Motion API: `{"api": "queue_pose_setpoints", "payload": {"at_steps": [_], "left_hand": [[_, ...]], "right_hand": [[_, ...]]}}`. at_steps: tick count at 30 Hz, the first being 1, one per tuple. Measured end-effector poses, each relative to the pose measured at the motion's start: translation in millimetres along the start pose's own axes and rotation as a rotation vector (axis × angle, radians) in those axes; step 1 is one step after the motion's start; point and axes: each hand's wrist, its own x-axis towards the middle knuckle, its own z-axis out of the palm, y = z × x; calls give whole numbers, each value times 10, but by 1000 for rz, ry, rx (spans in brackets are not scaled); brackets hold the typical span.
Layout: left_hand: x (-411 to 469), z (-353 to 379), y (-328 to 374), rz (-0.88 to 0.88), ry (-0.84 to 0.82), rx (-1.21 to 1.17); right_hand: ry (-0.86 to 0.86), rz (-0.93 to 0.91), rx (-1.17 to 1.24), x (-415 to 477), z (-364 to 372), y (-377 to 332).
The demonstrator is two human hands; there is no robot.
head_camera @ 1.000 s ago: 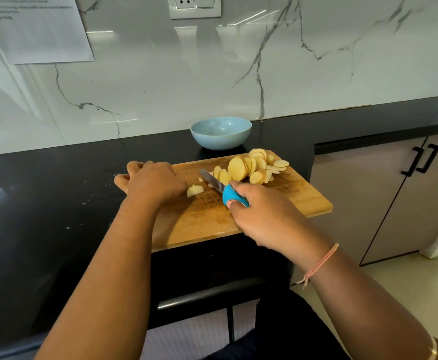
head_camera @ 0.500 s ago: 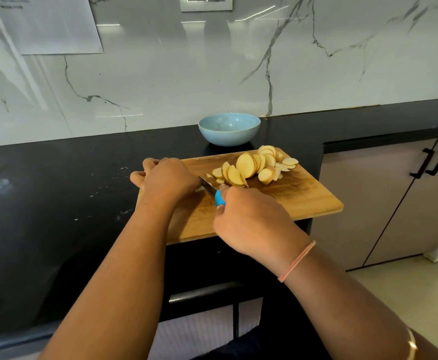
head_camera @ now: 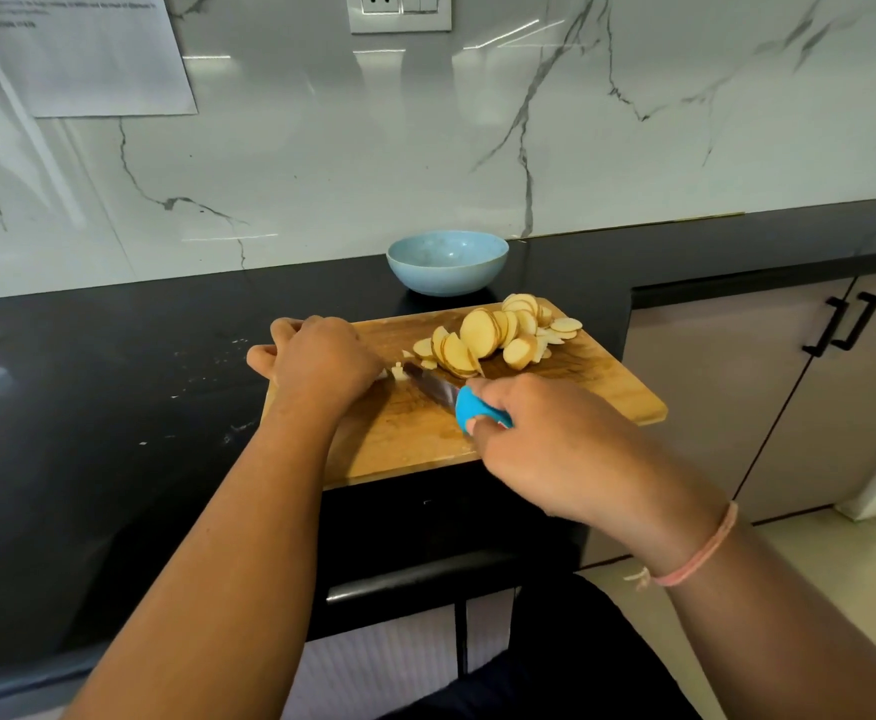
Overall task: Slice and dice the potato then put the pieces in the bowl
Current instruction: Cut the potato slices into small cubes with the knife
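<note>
**Two hands dicing a potato piece on a wooden board**

Nearest, at 5 o'clock of the board, the right hand (head_camera: pixel 545 449) is wrapped tightly round the bright blue handle of a short steel-bladed knife (head_camera: pixel 469 410). A pale pink thread bracelet (head_camera: pixel 701 556) circles that wrist. The blade angles toward 10 o'clock, its tip beside a small pale potato piece (head_camera: pixel 398 371).

At 9 o'clock the left hand (head_camera: pixel 321 363) lies knuckles up, fingers curled down to pin that piece. Only an edge of the piece shows, and the fingertips are hidden.

To dice well, the fingertips should be tucked behind the knuckles. The blade should come straight down close to them in even cuts. With so small a piece, a slip onto a finger looks the main risk.

Both hands work on a rectangular light-brown wooden cutting board (head_camera: pixel 581 402). At its 1 o'clock corner a heap of round, thin-skinned yellow potato slices (head_camera: pixel 493 335) waits, not yet diced.

Beyond the board at 12 o'clock a round pale blue bowl (head_camera: pixel 446 262) stands on the glossy black countertop (head_camera: pixel 114 407). No potato shows inside it.

Farthest, at 10 o'clock on the white marble wall, hangs a white printed paper sheet (head_camera: pixel 93 59). Its text is too blurred to read. No brand is visible.
</note>
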Motion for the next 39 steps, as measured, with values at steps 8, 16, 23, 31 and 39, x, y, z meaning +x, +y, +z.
{"api": "queue_pose_setpoints", "payload": {"at_steps": [8, 16, 23, 31, 39], "left_hand": [[10, 72, 65, 240, -65, -87], [66, 114, -17, 198, -47, 56], [40, 79, -24, 188, 124, -19], [7, 221, 301, 431, -99, 14], [140, 297, 241, 400, -147, -82]], "right_hand": [[362, -33, 153, 389, -23, 236], [414, 0, 352, 755, 120, 466], [365, 80, 642, 773, 149, 568], [336, 85, 706, 766, 128, 580], [338, 90, 696, 772, 138, 576]]}}
